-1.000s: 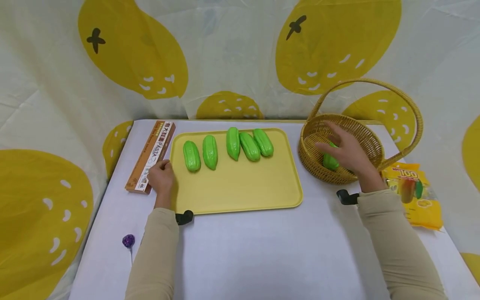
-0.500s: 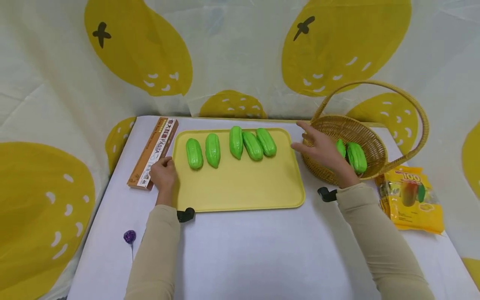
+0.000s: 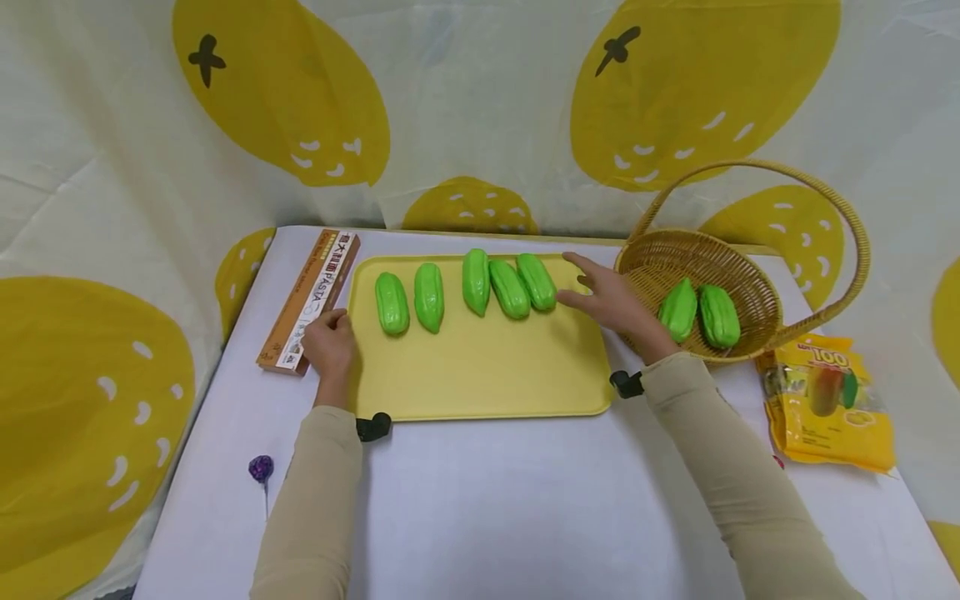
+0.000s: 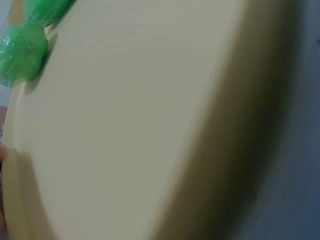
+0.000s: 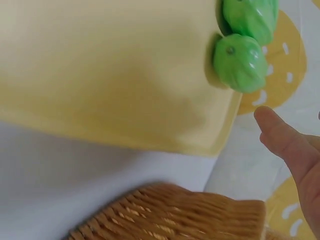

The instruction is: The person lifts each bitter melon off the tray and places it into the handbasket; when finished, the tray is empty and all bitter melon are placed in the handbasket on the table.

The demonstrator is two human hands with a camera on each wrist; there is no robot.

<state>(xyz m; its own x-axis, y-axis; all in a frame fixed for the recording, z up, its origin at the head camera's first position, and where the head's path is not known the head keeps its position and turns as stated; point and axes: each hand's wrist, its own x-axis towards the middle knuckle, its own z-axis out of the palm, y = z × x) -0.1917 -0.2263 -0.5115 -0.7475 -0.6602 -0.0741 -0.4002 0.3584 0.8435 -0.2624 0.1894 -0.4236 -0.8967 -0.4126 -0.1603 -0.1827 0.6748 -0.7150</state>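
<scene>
Several glossy, ridged green fruits (image 3: 429, 297), shaped like star fruit, lie along the far side of a yellow tray (image 3: 480, 375). My left hand (image 3: 330, 346) has its fingers curled at the tray's left rim, gripping the edge; in the left wrist view only fingertips (image 4: 2, 153) show beside that rim. Over the tray's right edge, my right hand (image 3: 618, 307) reaches out with fingers spread and nothing in them, close to the rightmost fruit (image 3: 536, 282). Two more green fruits (image 3: 719, 317) rest side by side in a wicker basket (image 3: 757, 292) right of the tray.
A long pasta box (image 3: 309, 304) lies left of the tray, beside the left hand. A purple lollipop (image 3: 261, 468) is near the left forearm. Yellow candy bags (image 3: 832, 408) lie in front of the basket, whose tall handle (image 3: 862, 242) arches above it. A fruit-print cloth (image 3: 480, 108) hangs behind.
My right hand has moved left from above the basket to the tray's right edge, uncovering the two fruits in the basket. My left hand stays at the tray's left rim.
</scene>
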